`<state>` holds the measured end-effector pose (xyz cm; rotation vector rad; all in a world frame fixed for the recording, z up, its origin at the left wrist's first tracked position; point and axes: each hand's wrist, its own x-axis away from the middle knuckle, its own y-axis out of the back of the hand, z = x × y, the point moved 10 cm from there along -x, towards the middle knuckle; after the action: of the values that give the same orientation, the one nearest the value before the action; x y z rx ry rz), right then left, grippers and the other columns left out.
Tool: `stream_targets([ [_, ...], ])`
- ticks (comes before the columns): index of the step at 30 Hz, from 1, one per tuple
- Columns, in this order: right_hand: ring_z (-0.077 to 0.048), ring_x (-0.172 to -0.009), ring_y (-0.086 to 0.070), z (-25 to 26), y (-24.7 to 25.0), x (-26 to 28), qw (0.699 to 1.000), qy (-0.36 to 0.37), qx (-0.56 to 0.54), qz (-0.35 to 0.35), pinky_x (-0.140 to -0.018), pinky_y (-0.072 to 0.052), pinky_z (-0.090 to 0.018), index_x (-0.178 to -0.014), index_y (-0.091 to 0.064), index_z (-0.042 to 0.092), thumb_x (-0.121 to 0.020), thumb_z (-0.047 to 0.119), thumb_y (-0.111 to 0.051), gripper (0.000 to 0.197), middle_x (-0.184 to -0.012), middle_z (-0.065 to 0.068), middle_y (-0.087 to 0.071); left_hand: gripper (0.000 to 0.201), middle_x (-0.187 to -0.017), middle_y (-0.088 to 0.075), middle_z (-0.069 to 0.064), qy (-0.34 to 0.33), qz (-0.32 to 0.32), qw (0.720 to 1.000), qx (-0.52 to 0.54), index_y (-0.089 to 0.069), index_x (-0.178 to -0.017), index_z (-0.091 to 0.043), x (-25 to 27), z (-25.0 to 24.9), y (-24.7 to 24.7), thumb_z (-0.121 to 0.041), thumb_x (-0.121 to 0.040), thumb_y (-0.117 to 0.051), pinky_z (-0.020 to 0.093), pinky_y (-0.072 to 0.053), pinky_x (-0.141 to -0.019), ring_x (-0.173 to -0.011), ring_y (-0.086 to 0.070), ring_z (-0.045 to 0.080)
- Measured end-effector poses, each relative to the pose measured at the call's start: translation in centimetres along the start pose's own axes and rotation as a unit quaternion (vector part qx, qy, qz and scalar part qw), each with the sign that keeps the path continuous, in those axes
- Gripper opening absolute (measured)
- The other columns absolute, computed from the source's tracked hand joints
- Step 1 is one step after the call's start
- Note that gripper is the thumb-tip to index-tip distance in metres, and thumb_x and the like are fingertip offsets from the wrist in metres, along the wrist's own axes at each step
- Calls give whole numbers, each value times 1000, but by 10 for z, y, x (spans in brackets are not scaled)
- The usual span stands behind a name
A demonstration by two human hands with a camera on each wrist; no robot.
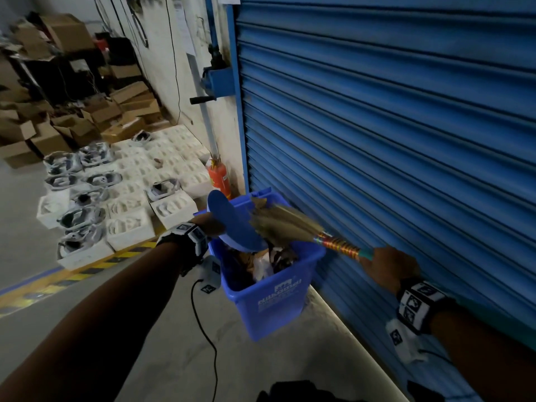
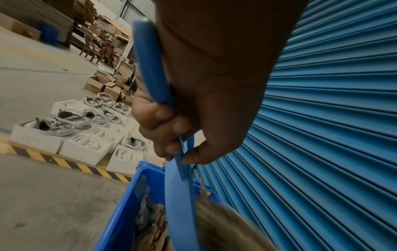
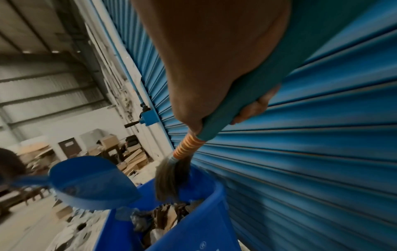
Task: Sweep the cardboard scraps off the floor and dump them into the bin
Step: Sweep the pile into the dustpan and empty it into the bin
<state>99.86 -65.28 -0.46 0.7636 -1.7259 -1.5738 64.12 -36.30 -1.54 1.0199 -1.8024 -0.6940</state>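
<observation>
A blue bin (image 1: 272,300) stands on the floor against the shutter, with cardboard scraps (image 1: 249,262) and other rubbish inside. My left hand (image 1: 211,224) grips the handle of a blue dustpan (image 1: 235,224), which is tipped on edge over the bin's mouth. In the left wrist view my fingers (image 2: 159,122) curl round the dustpan handle (image 2: 148,68). My right hand (image 1: 388,268) holds the teal handle of a grass broom (image 1: 290,224), whose blurred bristles lie against the pan above the bin. The right wrist view shows the broom (image 3: 171,178), the dustpan (image 3: 90,183) and the bin (image 3: 206,220).
A blue roller shutter (image 1: 391,126) fills the right side. A red fire extinguisher (image 1: 219,178) stands behind the bin. White trays with headsets (image 1: 116,198) and cardboard boxes (image 1: 87,117) cover the floor at left, beyond a yellow-black stripe (image 1: 87,268). A black cable (image 1: 203,329) hangs from my left wrist.
</observation>
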Motion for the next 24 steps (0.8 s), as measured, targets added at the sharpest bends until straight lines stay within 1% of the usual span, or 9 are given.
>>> stream_targets([
  [2,-25,-85,-67,3,4,-4,1000,-1,-9,1,-66,-49,-28,-102,-65,13,-91,58,-48,49,-96,-7,-70,40,-121,-63,20,-7,10,1000,8,-63,-119,-2,-5,3,-3,-24,-85,-64,42,-50,-93,-111,-60,35],
  [5,-26,-86,-66,3,11,-4,1000,9,3,3,-63,-43,-27,-103,-64,14,-91,56,-49,46,-98,-8,-69,39,-120,-63,19,-9,12,1000,23,-62,-120,-1,0,0,-7,-20,-87,-64,36,-47,-85,-95,-59,25],
  [9,-26,-84,-66,-13,9,2,1000,-2,-15,15,-65,-46,-27,-103,-64,13,-90,57,-51,48,-98,-8,-69,36,-101,-60,9,-23,31,997,62,-61,-121,-2,9,-11,-20,-14,-88,-63,35,-50,-79,-87,-54,21],
  [12,-22,-75,-60,-29,-1,7,999,-5,-30,23,-63,-46,-26,-102,-64,14,-89,58,-52,47,-96,-7,-69,24,-100,-58,6,-42,23,995,88,-62,-113,-12,20,-17,-30,-14,-88,-63,34,-50,-75,-87,-55,22],
  [15,-22,-79,-64,-51,-19,13,998,-4,-37,41,-64,-48,-27,-102,-62,14,-89,60,-50,49,-95,-7,-68,11,-97,-60,8,-32,26,993,109,-59,-98,-18,46,-23,-48,-17,-88,-63,36,-53,-74,-80,-56,22],
  [16,-22,-80,-64,-59,-27,14,998,-4,-45,50,-66,-50,-28,-103,-62,14,-89,61,-50,50,-95,-7,-67,6,-86,-59,7,-23,23,994,101,-56,-90,-18,60,-21,-55,-20,-90,-62,31,-51,-64,-70,-53,21],
  [18,-23,-80,-63,-73,-37,16,996,2,-64,64,-70,-54,-32,-105,-60,13,-89,61,-48,52,-96,-8,-66,19,-67,-46,4,4,18,996,85,-51,-79,-16,88,-15,-68,-28,-91,-60,23,-34,-48,-53,-38,16],
  [21,-23,-76,-61,-89,-44,24,992,10,-101,68,-67,-53,-33,-102,-59,15,-88,65,-45,54,-92,-6,-63,14,-67,-45,3,6,-9,996,93,-52,-88,-15,134,-11,-83,-28,-91,-58,18,-26,-41,-49,-31,12],
  [24,-25,-74,-62,-93,-49,33,990,29,-124,61,-64,-52,-32,-97,-60,15,-88,67,-43,57,-89,-8,-65,20,-62,-41,3,-3,-59,995,83,-50,-82,-11,180,-14,-85,-26,-94,-56,20,-25,-39,-48,-31,12],
])
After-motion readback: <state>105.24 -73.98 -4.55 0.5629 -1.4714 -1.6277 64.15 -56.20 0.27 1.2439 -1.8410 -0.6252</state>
